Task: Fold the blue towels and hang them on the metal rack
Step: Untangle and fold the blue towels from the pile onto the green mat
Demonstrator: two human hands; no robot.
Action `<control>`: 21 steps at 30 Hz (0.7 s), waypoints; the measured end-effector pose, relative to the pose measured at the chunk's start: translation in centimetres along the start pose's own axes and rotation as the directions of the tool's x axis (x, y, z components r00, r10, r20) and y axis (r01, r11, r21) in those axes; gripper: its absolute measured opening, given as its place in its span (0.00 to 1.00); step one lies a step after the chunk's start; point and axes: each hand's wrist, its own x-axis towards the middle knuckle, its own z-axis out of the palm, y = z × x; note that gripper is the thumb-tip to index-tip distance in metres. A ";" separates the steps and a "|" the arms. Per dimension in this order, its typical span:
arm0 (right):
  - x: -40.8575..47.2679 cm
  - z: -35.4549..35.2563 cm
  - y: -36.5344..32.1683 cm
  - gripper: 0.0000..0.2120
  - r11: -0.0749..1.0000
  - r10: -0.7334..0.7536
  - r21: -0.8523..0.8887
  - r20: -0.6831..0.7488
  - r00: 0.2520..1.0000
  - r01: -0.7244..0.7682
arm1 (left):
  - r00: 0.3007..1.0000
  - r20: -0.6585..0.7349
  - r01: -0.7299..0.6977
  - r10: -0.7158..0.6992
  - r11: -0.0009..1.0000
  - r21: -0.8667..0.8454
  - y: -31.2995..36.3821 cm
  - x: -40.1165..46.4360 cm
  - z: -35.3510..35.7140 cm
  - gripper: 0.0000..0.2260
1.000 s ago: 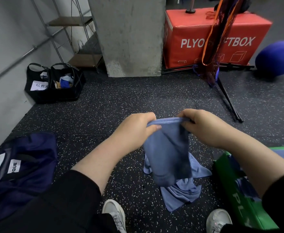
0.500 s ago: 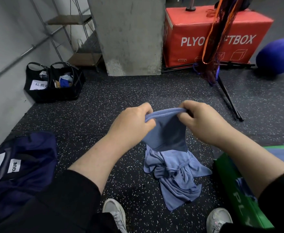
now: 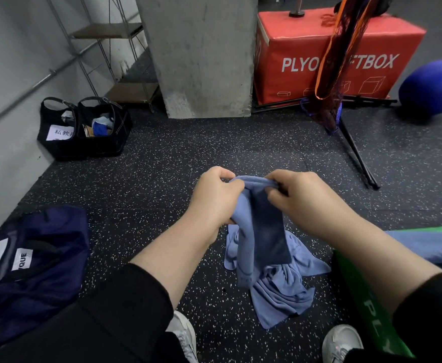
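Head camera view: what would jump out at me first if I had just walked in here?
Dead centre, the left hand and right hand pinch the top edge of a blue towel, which hangs down over a crumpled blue towel pile on the speckled floor. Behind, a bright red plyo box stands beside a concrete pillar, with a blue ball at far right.

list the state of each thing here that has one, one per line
held blue towel: hanging folded from both hands
left hand: pinching the towel's top edge
right hand: pinching the same top edge
blue towels on the floor: crumpled, unfolded
black baskets: open, holding items
navy bag: slumped on the floor
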 end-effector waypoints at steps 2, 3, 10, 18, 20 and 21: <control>-0.2 0.4 -0.4 0.07 1.000 0.000 0.016 0.005 1.000 0.000 | 0.998 -0.052 -0.022 0.022 1.000 0.001 -0.3 0.0 0.2 0.09; -0.3 0.6 -0.7 0.08 0.999 0.007 0.038 0.007 1.000 -0.007 | 0.996 -0.074 -0.055 0.058 0.998 0.037 -0.5 0.0 0.4 0.10; -0.5 1.9 -2.1 0.10 0.996 0.059 0.072 -0.027 0.998 -0.057 | 0.981 -0.108 -0.164 0.159 0.985 -0.042 -0.5 -0.8 1.1 0.13; 0.2 1.1 -1.5 0.09 0.897 0.167 0.404 0.063 0.984 -0.179 | 0.966 0.015 -0.255 0.257 0.963 -0.087 -0.4 -1.3 0.9 0.25; 0.3 0.9 -1.4 0.07 0.844 0.160 0.505 0.088 0.983 -0.183 | 0.968 0.061 -0.230 0.242 0.962 -0.148 -0.4 -1.2 0.6 0.27; 0.4 1.0 -1.2 0.08 0.837 0.170 0.517 0.067 0.983 -0.180 | 0.968 0.095 -0.215 0.234 0.961 -0.175 -0.3 -1.3 0.6 0.27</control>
